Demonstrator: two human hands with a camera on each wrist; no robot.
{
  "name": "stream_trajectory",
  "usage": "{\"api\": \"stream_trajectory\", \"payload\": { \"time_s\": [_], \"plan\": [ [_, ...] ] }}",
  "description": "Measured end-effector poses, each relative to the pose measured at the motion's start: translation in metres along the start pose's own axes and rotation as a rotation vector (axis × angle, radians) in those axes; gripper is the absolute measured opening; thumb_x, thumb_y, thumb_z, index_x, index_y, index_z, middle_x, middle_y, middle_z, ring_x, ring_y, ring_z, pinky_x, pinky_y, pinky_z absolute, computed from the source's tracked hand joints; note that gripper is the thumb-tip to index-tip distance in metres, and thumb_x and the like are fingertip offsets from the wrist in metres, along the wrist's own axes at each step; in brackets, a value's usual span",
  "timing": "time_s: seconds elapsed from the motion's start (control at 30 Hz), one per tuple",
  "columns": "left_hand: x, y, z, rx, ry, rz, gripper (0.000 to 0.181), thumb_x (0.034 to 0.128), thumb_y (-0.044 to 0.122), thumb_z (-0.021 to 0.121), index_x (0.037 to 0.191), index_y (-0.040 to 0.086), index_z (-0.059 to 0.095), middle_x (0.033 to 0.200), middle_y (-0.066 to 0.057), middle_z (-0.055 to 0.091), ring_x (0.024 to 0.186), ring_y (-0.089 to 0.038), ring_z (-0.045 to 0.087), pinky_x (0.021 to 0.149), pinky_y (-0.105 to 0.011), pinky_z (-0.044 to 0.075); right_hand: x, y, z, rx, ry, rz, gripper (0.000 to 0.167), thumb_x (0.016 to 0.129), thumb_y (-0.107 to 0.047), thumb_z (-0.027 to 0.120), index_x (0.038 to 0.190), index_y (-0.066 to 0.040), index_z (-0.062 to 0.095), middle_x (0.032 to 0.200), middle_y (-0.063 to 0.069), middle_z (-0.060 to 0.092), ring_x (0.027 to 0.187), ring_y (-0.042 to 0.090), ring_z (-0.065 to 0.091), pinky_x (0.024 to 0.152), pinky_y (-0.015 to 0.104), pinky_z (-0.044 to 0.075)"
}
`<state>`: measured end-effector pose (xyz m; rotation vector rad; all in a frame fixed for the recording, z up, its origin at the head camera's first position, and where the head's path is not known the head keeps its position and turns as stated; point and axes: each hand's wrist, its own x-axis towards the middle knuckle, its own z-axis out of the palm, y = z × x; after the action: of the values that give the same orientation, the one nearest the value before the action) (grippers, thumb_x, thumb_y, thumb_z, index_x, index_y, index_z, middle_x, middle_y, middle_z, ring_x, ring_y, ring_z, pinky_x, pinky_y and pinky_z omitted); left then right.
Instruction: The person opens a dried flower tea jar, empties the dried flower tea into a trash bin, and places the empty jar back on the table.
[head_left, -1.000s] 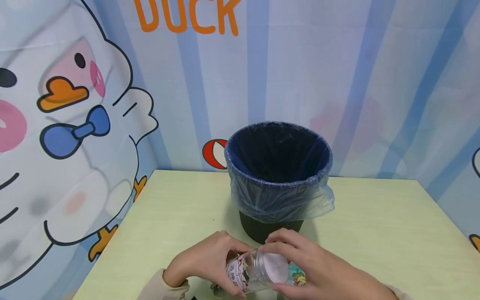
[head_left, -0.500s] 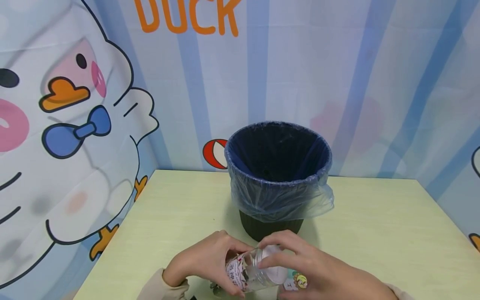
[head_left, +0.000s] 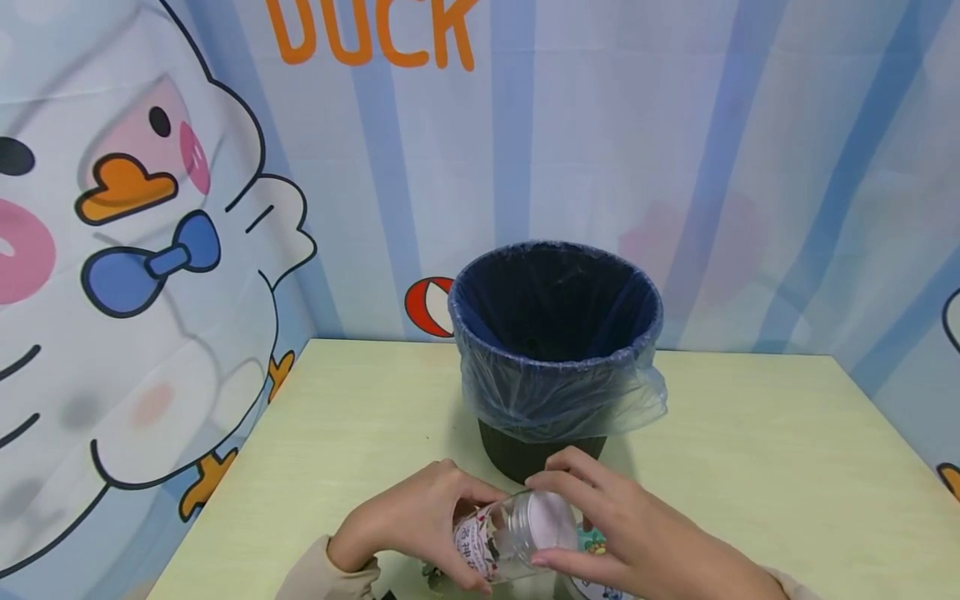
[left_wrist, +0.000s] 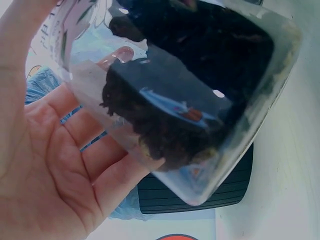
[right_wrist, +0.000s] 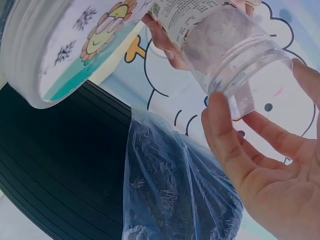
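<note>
Left grip [head_left: 416,525] wrapped round the clear jar [head_left: 506,550]; right grip [head_left: 637,533] pinches its rimmed end, thumb and fingers spread to rim width. Jar is tilted between the grips (dark patches [left_wrist: 170,135] show through the base, can't identify). Below right grip: second container [right_wrist: 95,55], partly hidden. Counter [head_left: 750,467] beneath both grips. Beyond them: black bin [head_left: 517,454], blue liner [head_left: 540,404], then duck-print backdrop [head_left: 600,125], lettering [head_left: 412,60] cropped.

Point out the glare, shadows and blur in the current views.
Head view: soft lighting, a faint shadow on the table beside the lined trash bin. Left wrist view: small bright glints on the clear jar, its dark contents losing detail. Right wrist view: washed-out colours, highlights along the jar's threaded neck, fine label print too soft to read.
</note>
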<state>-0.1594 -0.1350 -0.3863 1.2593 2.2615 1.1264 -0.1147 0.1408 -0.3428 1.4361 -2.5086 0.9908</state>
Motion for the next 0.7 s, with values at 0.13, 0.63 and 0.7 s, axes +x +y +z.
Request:
{"api": "stream_trajectory", "payload": {
  "time_s": [0.13, 0.63, 0.7],
  "plan": [
    [0.0003, -0.0011, 0.0002, -0.003, 0.003, -0.014, 0.054, 0.0708, 0.032, 0.091, 0.12, 0.024, 0.07, 0.095, 0.012, 0.071, 0.075, 0.003, 0.062, 0.067, -0.022, 0.056, -0.0006, 0.0006, -0.0018, 0.075, -0.033, 0.007, 0.043, 0.095, -0.037, 0.067, 0.135, -0.027, 0.055, 0.124, -0.013, 0.047, 0.102, 0.005, 0.049, 0.074, 0.021, 0.053],
    [-0.0001, -0.0033, -0.0008, 0.005, -0.002, -0.018, 0.056, 0.0717, 0.032, 0.091, 0.122, 0.023, 0.07, 0.099, 0.016, 0.07, 0.079, 0.003, 0.064, 0.069, -0.021, 0.056, -0.0008, 0.0057, -0.004, 0.159, -0.091, -0.187, 0.048, 0.094, -0.018, 0.071, 0.137, -0.023, 0.052, 0.141, 0.002, 0.042, 0.123, 0.019, 0.04, 0.092, 0.033, 0.051],
    [0.0002, -0.0035, -0.001, 0.01, -0.002, -0.009, 0.056, 0.072, 0.032, 0.091, 0.123, 0.023, 0.07, 0.1, 0.015, 0.071, 0.079, 0.003, 0.064, 0.069, -0.021, 0.056, -0.0011, 0.0052, -0.0039, 0.165, -0.096, -0.171, 0.048, 0.094, -0.021, 0.071, 0.138, -0.024, 0.051, 0.144, 0.002, 0.039, 0.126, 0.02, 0.038, 0.092, 0.033, 0.051]
  ]
}}
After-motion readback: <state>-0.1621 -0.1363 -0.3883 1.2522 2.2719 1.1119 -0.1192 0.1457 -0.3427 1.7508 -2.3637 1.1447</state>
